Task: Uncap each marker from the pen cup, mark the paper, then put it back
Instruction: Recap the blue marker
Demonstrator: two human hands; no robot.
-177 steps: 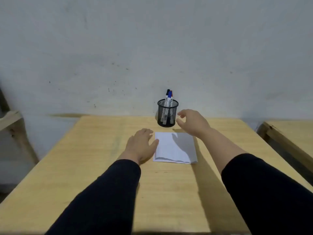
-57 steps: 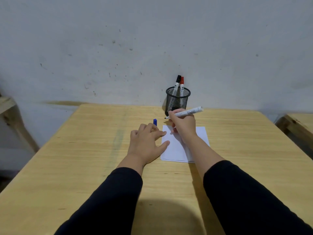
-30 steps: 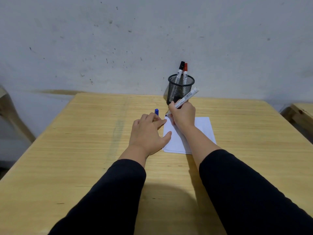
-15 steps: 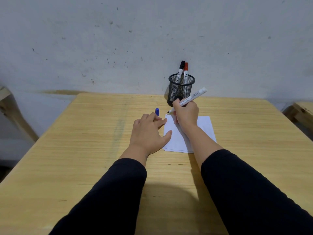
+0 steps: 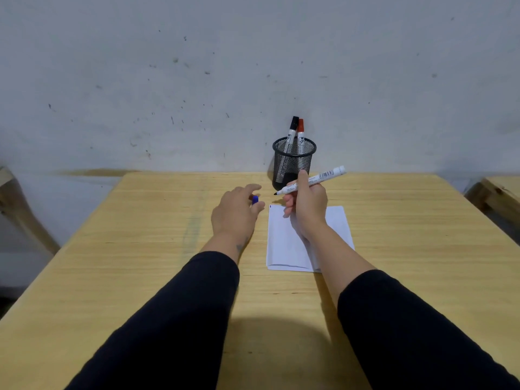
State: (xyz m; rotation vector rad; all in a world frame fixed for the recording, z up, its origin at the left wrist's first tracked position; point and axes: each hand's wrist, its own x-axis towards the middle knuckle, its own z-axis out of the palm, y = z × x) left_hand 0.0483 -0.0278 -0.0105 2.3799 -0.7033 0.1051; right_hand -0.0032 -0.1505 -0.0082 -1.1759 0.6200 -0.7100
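We read the task as roughly a third done. At the far left corner of the white sheet of paper point(image 5: 289, 237) there is one small dark mark, so the first marker has written; it is not yet recapped or returned.

Working left to right across the pale wooden table point(image 5: 140, 249): our left hand point(image 5: 236, 213) pinches the small blue cap point(image 5: 255, 199) between thumb and fingertips. At its three o'clock, our right hand point(image 5: 308, 205) grips the uncapped white-barrelled marker point(image 5: 311, 180), tip pointing to nine o'clock, towards the cap and lifted off the paper.

At twelve o'clock from the right hand stands the black wire-mesh pen cup point(image 5: 292, 164), holding the black-capped marker point(image 5: 291, 133) and red-capped marker point(image 5: 300, 135), both untouched by our judgement.
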